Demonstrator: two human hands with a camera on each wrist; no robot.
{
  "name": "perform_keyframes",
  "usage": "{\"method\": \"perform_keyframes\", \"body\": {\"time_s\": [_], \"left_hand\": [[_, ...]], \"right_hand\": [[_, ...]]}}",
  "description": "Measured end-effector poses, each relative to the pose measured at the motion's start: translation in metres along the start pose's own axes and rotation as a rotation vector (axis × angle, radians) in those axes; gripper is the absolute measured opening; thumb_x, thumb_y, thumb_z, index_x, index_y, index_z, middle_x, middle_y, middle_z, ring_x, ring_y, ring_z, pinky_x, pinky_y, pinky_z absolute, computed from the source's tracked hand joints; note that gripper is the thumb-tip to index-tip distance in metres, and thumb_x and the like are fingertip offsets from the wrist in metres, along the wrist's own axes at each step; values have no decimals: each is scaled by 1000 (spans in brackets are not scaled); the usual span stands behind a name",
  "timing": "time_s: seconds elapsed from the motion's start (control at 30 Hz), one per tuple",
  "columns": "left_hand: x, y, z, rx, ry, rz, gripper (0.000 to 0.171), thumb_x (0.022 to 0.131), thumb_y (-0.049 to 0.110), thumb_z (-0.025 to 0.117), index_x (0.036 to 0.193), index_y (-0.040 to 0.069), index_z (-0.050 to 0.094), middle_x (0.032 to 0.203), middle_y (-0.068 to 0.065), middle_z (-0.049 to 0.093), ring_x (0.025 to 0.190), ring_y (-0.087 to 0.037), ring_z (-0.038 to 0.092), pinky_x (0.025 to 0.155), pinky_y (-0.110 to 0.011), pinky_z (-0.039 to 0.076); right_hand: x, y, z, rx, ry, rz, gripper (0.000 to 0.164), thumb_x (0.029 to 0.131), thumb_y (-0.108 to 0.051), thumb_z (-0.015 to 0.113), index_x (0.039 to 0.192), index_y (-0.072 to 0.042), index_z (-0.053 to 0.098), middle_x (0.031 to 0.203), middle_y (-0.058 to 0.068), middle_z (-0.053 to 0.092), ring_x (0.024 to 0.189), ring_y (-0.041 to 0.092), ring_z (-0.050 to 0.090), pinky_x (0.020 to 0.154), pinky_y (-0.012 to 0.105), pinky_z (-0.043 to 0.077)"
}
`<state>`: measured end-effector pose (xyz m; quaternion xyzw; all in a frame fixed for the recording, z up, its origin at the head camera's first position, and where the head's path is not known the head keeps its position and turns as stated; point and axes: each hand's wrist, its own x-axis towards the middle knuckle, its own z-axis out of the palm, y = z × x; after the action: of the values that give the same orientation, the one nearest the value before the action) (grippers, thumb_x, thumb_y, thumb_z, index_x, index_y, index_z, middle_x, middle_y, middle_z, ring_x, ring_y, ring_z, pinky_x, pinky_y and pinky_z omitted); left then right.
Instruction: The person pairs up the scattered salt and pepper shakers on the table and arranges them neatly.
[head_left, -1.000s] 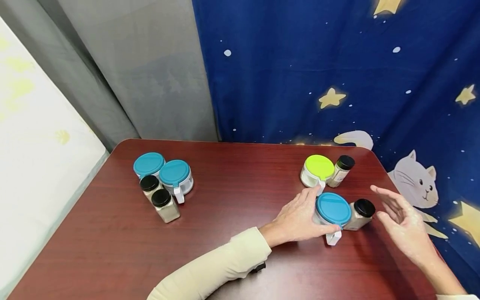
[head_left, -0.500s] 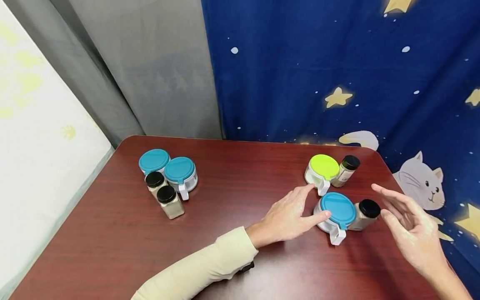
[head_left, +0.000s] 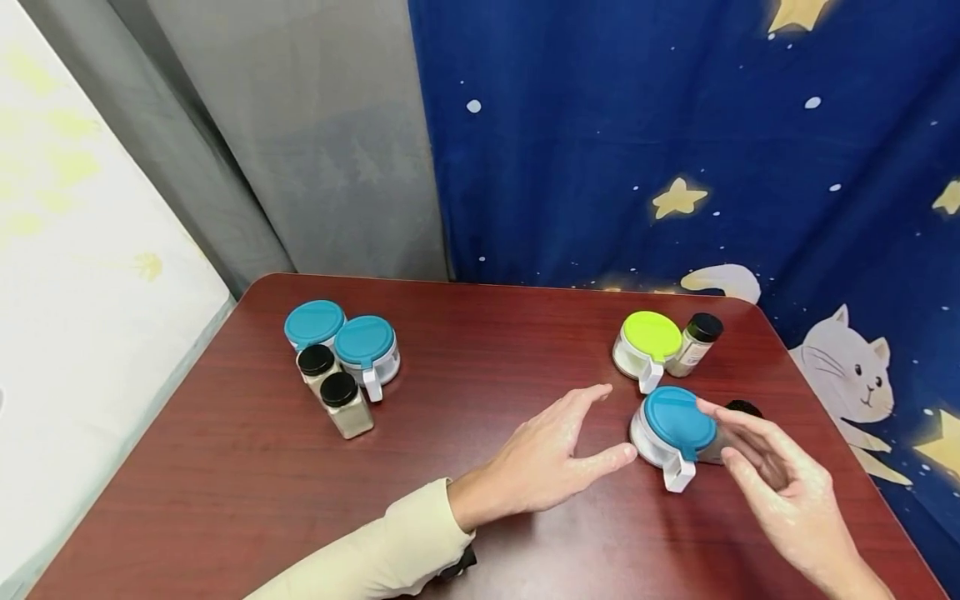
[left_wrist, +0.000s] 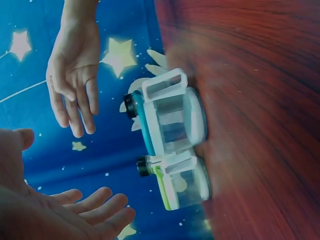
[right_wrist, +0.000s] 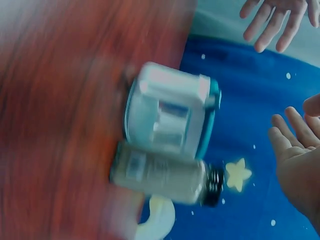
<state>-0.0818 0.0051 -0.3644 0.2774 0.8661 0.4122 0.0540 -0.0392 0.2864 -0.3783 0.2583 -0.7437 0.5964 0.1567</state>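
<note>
My left hand (head_left: pixel 536 458) hovers over the table, fingers spread, just left of a clear jar with a blue lid (head_left: pixel 678 418) and a white handle. To the right of that jar, my right hand (head_left: pixel 783 492) is raised with loosely bent fingers and holds nothing; it overlaps the jar's lid edge in the head view. Partly hidden behind that hand is a black-capped spice bottle (right_wrist: pixel 160 174), standing against the blue-lidded jar. Behind them stand a jar with a lime-green lid (head_left: pixel 651 335) and a slimmer black-capped shaker bottle (head_left: pixel 696 343), side by side.
On the table's left side, two blue-lidded jars (head_left: pixel 365 342) stand close together with two black-capped spice bottles (head_left: pixel 347 404) in front. The reddish-brown table (head_left: pixel 480 358) ends at a blue star-patterned curtain (head_left: pixel 570 150) and a grey curtain (head_left: pixel 322 150).
My left hand has let go of the blue-lidded jar and drawn back to the left. My right hand has moved left, now in front of the spice bottle beside that jar.
</note>
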Motion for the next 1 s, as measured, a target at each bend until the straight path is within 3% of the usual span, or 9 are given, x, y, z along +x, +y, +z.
{"method": "perform_keyframes", "body": {"time_s": [0.17, 0.3, 0.47, 0.77, 0.9, 1.0], "left_hand": [[-5, -3, 0, -1, -11, -10, 77, 96, 73, 44, 156, 26, 37, 154, 11, 41, 138, -8, 41, 107, -47, 41], [-11, -7, -1, 10, 11, -4, 75, 97, 72, 44, 156, 26, 38, 153, 12, 42, 139, -7, 40, 107, -47, 41], [-23, -11, -5, 20, 23, 2, 73, 97, 70, 46, 155, 27, 39, 151, 13, 44, 137, -8, 43, 105, -47, 43], [-49, -17, -21, -70, 35, -61, 65, 97, 68, 50, 151, 33, 43, 148, 14, 48, 136, -7, 44, 108, -46, 39], [-61, -21, -25, -78, 64, -59, 60, 98, 66, 52, 149, 35, 45, 146, 15, 49, 135, -7, 44, 108, -46, 39], [-69, -26, -30, -126, 84, -25, 54, 100, 57, 57, 149, 36, 46, 145, 16, 51, 135, -6, 45, 109, -46, 38]], "right_hand": [[-4, 0, 15, 51, -17, 25, 50, 88, 32, 48, 136, 17, 48, 140, 27, 55, 135, 24, 50, 104, 28, 40], [-4, 1, 22, 42, -44, 29, 50, 89, 31, 49, 136, 17, 48, 139, 30, 54, 135, 24, 50, 104, 28, 40], [-7, 1, 26, -2, -47, 67, 49, 89, 31, 49, 135, 15, 51, 136, 25, 58, 131, 21, 53, 103, 27, 42], [-6, 7, 51, 193, -106, -69, 45, 88, 35, 43, 131, 23, 47, 130, 33, 58, 126, 27, 58, 100, 28, 45], [-4, 7, 63, 178, -150, -40, 40, 94, 26, 48, 133, 19, 50, 130, 31, 59, 125, 27, 59, 100, 29, 46], [-2, 8, 72, 98, -180, -15, 40, 96, 20, 53, 135, 12, 53, 131, 27, 61, 125, 24, 59, 99, 27, 47]]}}
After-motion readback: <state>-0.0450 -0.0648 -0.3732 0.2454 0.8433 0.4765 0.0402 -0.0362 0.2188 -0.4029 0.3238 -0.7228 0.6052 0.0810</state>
